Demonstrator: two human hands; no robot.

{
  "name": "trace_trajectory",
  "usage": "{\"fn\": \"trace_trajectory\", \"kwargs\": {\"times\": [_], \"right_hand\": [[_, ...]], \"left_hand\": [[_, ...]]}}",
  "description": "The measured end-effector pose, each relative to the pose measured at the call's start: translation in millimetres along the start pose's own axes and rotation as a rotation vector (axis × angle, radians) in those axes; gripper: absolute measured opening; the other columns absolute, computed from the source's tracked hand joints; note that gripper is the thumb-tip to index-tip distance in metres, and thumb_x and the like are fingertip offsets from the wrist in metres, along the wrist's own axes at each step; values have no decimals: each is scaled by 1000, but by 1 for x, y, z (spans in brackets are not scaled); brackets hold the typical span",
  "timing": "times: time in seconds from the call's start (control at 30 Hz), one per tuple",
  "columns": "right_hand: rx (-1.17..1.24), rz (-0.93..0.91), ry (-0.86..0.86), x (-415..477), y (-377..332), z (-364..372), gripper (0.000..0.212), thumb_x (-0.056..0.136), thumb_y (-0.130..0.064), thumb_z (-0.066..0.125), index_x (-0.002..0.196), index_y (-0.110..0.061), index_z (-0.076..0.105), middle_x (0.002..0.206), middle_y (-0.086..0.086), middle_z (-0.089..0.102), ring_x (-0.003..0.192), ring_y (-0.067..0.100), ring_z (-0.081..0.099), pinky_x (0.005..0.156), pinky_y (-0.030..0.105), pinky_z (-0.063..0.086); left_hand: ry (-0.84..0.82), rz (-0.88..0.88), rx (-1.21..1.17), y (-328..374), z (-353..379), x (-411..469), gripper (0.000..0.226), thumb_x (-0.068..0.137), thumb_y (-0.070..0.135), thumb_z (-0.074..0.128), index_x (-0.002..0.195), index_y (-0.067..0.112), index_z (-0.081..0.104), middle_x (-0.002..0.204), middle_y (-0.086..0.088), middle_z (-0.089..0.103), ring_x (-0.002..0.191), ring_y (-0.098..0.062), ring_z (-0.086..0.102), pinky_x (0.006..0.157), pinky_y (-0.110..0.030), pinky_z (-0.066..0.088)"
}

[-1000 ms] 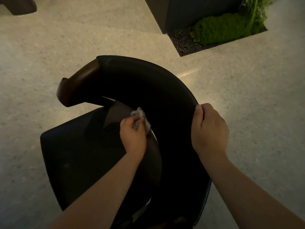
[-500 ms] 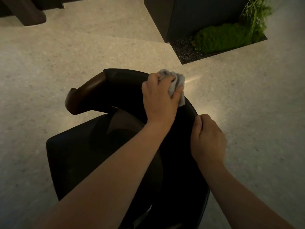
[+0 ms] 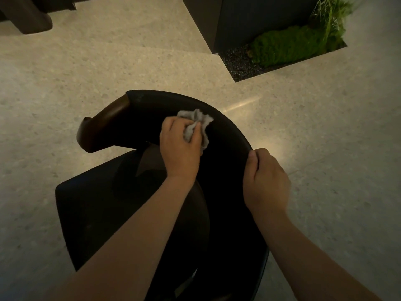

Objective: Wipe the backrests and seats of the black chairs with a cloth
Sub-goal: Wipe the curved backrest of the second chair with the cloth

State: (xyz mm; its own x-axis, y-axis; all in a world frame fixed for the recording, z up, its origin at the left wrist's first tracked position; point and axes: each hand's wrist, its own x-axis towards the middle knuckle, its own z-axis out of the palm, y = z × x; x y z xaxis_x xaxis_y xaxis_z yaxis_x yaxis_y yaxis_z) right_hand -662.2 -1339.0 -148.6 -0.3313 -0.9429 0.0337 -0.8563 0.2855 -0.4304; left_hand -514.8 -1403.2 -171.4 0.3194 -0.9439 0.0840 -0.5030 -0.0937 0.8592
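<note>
From the head camera, the left hand (image 3: 180, 146) has its fingers curled round a bunched grey cloth (image 3: 196, 123). It presses the cloth onto the inner face of the curved black backrest (image 3: 230, 137), not far from the wooden armrest (image 3: 104, 124). The right hand (image 3: 267, 181) is closed over the backrest's top edge, probably to steady it against the rubbing. The seat (image 3: 93, 213) lies below, with neither hand on it.

Head camera, looking steeply down, close above chair backrest (image 3: 217, 131).
</note>
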Motion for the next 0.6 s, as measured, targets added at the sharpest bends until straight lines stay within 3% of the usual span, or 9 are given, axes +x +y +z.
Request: {"fn": "trace_trajectory", "kwargs": {"times": [0.17,0.33,0.47,0.6], "right_hand": [[-2,3,4,0,-1,0,33,102,-32,33,92,-12,57,74,-2,54,61,15,48,54,25,30],[6,-10,12,0,0,0,33,102,-32,33,90,-12,55,72,-1,54,60,18,50,56,28,35],[6,-8,27,0,1,2,35,103,-34,29,88,-13,54,70,-4,49,58,16,47,55,28,31],[-5,-17,34,1,1,3,31,103,-31,33,87,-13,52,69,-5,47,56,14,43,53,27,25]], "left_hand": [[-155,-131,107,-39,-21,-24,8,93,30,61,98,24,60,107,12,45,94,-4,52,91,-30,50],[1,-12,90,-16,-21,-17,15,91,34,62,99,22,60,109,9,44,99,-12,53,88,-27,47],[51,74,99,8,-1,-3,26,90,39,63,108,19,62,120,-2,45,109,-13,40,86,-7,29],[108,118,95,4,19,-10,25,93,33,61,112,17,60,126,-7,46,111,-18,39,92,-20,34]]}}
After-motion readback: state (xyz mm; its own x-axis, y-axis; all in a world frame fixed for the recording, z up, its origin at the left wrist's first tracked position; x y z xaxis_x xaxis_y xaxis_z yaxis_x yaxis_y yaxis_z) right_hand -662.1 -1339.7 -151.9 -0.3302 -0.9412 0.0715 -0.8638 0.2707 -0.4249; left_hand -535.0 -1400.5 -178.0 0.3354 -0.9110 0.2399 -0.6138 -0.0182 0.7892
